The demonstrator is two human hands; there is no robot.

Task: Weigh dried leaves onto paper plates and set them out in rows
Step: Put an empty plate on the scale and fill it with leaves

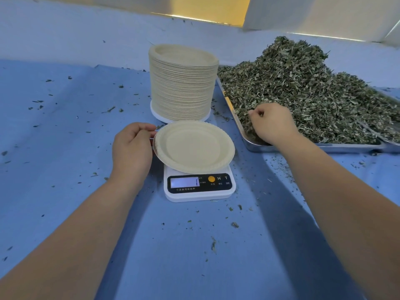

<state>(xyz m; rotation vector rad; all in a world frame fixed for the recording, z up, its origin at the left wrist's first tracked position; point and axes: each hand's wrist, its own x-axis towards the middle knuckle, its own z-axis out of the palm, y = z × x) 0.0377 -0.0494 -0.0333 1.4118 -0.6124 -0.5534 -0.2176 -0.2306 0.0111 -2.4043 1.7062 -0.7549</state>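
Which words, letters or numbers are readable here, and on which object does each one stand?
"M": scale panel, right of the orange button.
"T": scale panel, right of "M".
Display: one faint stroke, no sure number.
Small Chinese print under the display and buttons: too blurred.

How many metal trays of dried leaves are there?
2: one large metal tray heaped with dried leaves at right, and a second tray's corner at the right edge. More may lie outside the view.

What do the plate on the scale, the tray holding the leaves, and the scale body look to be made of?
Plate: matte cream paper or pulp, going by its crimped, dull rim.
Tray: probably stainless steel; its rim is shiny and reflective.
Scale: likely smooth white plastic, with a glossy black panel.
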